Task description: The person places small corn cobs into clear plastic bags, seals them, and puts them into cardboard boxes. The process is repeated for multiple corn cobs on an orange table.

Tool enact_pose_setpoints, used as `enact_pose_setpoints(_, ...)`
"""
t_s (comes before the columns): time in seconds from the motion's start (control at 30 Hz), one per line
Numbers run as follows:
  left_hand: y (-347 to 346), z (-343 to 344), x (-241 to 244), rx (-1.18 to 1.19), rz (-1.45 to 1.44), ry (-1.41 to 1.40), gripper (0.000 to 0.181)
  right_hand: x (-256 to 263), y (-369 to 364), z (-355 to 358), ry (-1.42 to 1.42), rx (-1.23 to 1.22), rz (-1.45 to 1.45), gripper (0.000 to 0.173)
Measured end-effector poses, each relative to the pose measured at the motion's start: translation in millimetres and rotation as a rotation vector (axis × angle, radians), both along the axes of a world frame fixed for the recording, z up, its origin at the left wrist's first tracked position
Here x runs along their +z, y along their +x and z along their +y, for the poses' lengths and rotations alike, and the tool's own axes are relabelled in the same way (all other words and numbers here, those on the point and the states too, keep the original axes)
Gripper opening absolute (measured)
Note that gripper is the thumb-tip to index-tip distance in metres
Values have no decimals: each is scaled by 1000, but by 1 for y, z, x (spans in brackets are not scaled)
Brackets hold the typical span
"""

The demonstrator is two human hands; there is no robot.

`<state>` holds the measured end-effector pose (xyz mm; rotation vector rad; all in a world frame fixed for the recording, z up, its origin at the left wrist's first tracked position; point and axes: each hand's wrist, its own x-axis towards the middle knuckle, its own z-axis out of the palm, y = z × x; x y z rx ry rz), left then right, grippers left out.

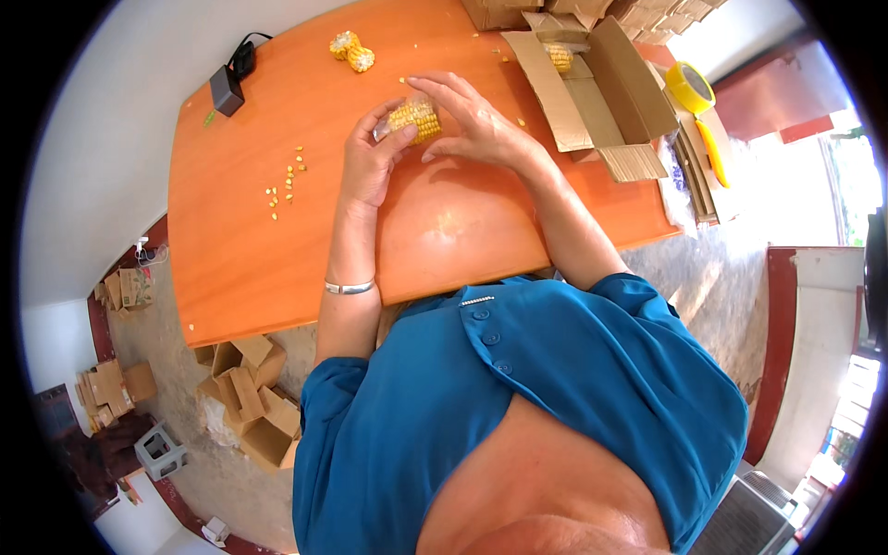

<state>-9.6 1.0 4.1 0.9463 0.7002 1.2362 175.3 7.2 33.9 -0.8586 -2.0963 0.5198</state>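
Note:
My left hand (374, 152) grips a piece of corn on the cob (422, 121) wrapped in a clear plastic bag (381, 127), thumb across its near side. Just to the right, my right hand (472, 123) is held with thumb and fingers apart around the cob's right end. Whether its fingertips touch the plastic, I cannot tell. Two bare cob pieces (352, 51) lie together farther back on the orange table (444, 229). Inside an open cardboard box (590, 97) at the back right is another piece of corn (559, 58) in clear plastic.
Loose kernels (289, 182) lie left of my left arm. A dark box-shaped device (227, 91) with a strap sits at the back left. Yellow tape (690, 87) and a yellow-handled tool (712, 152) rest on cardboard at the right. Cardboard boxes (253, 395) lie on the floor.

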Motion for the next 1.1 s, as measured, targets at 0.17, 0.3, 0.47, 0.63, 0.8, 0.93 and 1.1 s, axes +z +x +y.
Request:
enact_pose_setpoints(0.17, 1, 1, -3, -18, 36, -4, 43, -5, -1, 0, 73, -33, -31, 77)
enact_pose_setpoints(0.3, 0, 2, 0, -62, 43, 33, 45, -11, -3, 7, 34, -4, 44, 56)
enact_pose_setpoints(0.47, -1, -1, 5, -138, 15, 39, 47, 5, 3, -2, -219, 43, 95, 54)
enact_pose_setpoints(0.63, 2, -1, 9, -126, 10, -13, 44, -7, -1, 4, 50, 42, 63, 53)
enact_pose_setpoints(0.8, -2, -1, 10, -121, 66, -87, 42, -11, -5, 1, 6, 39, 90, 50)
enact_pose_setpoints(0.93, 1, -2, 7, -122, 124, 71, 38, -5, -2, -2, -249, 36, 127, 49)
enact_pose_setpoints(1.1, 1, -3, 8, -82, 102, 26, 36, -5, -4, -3, -278, 33, 115, 53)
